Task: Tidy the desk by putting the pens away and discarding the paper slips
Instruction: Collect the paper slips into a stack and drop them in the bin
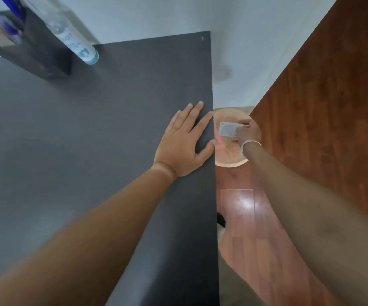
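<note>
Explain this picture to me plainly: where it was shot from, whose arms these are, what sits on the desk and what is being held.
There is no machine here. A camera worn on a person's head looks down, so both arms are the wearer's own. The left hand lies flat, fingers spread, at the right edge of the dark desk, holding nothing. The right hand reaches past that edge, with a paper slip in its grip above a round pale bin standing on the wooden floor. At the desk's far left corner stands a black pen holder with blue pens in it, and beside it a clear plastic bottle. No other slips show on the desk.
</note>
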